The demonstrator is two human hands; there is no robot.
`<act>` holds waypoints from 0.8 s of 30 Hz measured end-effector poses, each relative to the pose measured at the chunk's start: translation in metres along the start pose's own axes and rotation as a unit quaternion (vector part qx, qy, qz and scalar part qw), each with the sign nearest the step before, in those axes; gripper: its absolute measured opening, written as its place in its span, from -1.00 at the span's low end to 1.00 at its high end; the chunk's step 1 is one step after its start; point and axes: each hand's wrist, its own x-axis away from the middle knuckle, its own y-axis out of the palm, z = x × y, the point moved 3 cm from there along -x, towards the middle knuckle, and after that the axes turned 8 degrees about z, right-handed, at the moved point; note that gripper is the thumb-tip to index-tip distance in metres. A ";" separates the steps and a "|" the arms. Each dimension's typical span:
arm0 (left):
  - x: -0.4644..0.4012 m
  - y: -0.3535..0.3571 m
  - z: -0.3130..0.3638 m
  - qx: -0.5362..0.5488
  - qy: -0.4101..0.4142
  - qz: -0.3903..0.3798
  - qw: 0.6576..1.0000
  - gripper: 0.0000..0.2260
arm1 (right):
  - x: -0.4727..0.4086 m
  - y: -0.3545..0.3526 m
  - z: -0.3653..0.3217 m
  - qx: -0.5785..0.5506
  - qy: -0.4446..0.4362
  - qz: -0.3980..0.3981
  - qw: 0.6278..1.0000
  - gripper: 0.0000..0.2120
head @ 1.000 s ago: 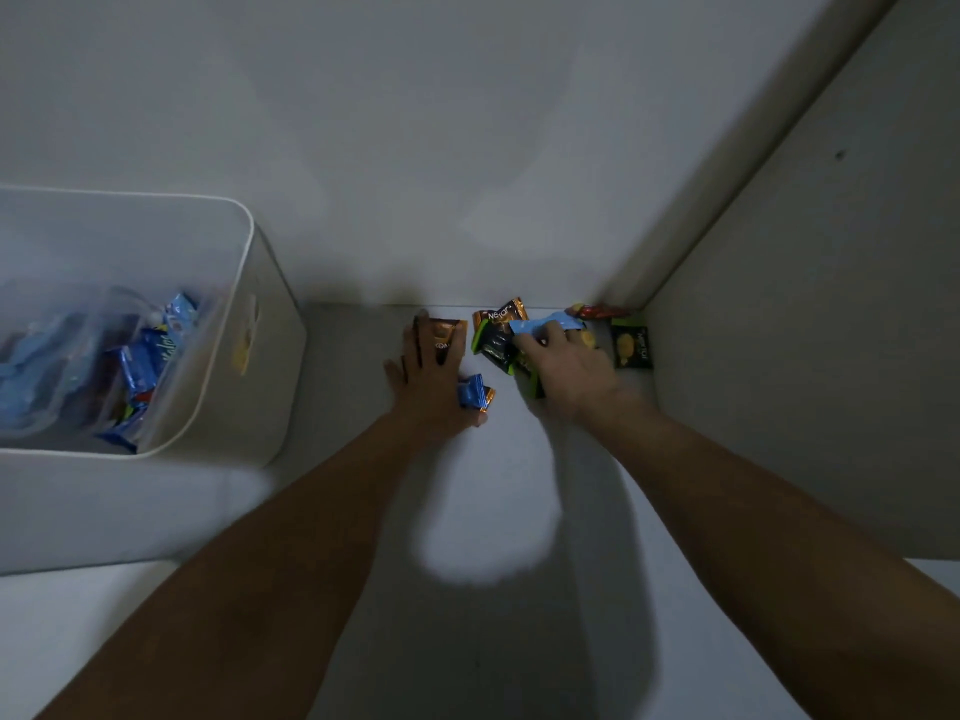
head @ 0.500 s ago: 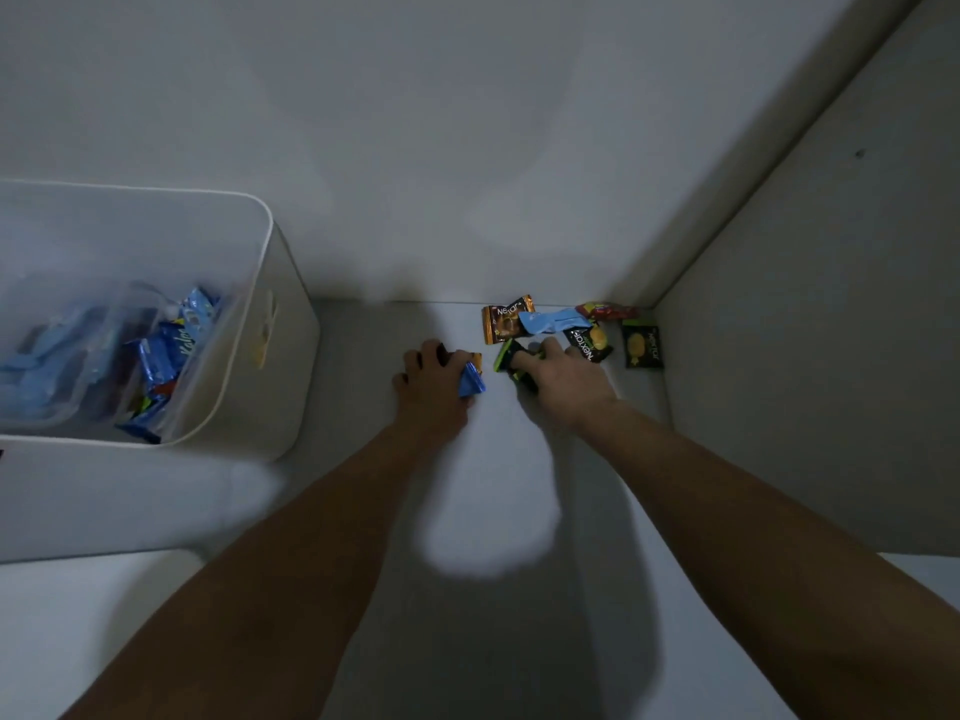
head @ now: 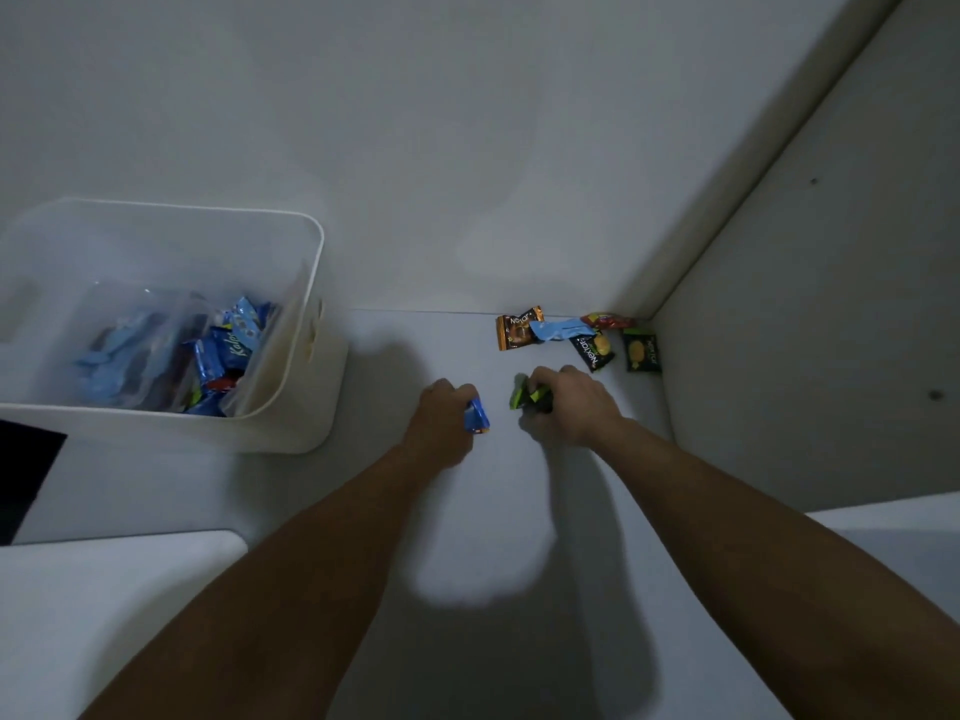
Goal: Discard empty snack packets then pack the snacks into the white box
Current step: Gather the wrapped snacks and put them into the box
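Note:
My left hand (head: 441,413) grips a blue snack packet (head: 477,415) near the middle of the pale surface. My right hand (head: 571,402) grips a green and black packet (head: 530,396) just to its right. Beyond the hands, in the corner, lie an orange packet (head: 517,328), a light blue packet (head: 561,330), a red packet (head: 605,321) and two black packets with yellow print (head: 592,350) (head: 643,350). The white box (head: 311,356) stands at the left and holds several blue packets (head: 228,345).
Walls close off the back and the right (head: 805,330) of the surface. A white block (head: 104,605) sits at the lower left, with a dark patch (head: 26,475) beside it. A clear plastic bag (head: 119,330) lies inside the box.
Both hands have drawn back from the corner pile toward me, each closing on a packet. The left hand, flat a second ago, now curls around the blue packet.

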 end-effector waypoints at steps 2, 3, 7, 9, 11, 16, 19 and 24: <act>0.000 -0.015 -0.002 0.013 0.013 0.006 1.000 -0.84 | 0.000 -0.016 -0.009 -0.014 -0.013 0.010 1.000 -0.63; -0.001 -0.025 -0.001 0.017 0.013 0.011 1.000 -0.82 | 0.000 -0.026 -0.015 -0.020 -0.018 0.013 1.000 -0.65; -0.007 -0.080 0.007 0.033 0.005 0.045 0.998 -0.76 | 0.002 -0.072 -0.050 -0.067 -0.025 0.047 0.996 -0.73; -0.009 -0.113 0.009 0.041 0.005 0.059 0.997 -0.75 | 0.002 -0.094 -0.076 -0.090 -0.032 0.068 0.993 -0.75; -0.009 -0.148 0.009 0.052 0.001 0.079 0.996 -0.75 | 0.001 -0.112 -0.104 -0.094 -0.049 0.083 0.991 -0.74; 0.000 -0.231 -0.010 0.067 -0.012 0.116 0.991 -0.74 | -0.003 -0.147 -0.179 -0.104 -0.084 0.085 0.987 -0.68; 0.012 -0.263 -0.042 0.049 -0.044 0.117 0.991 -0.76 | -0.006 -0.150 -0.225 -0.124 -0.098 0.069 0.985 -0.71; 0.035 -0.289 -0.092 0.031 -0.096 0.097 0.990 -0.74 | -0.012 -0.133 -0.290 -0.108 -0.115 0.052 0.986 -0.71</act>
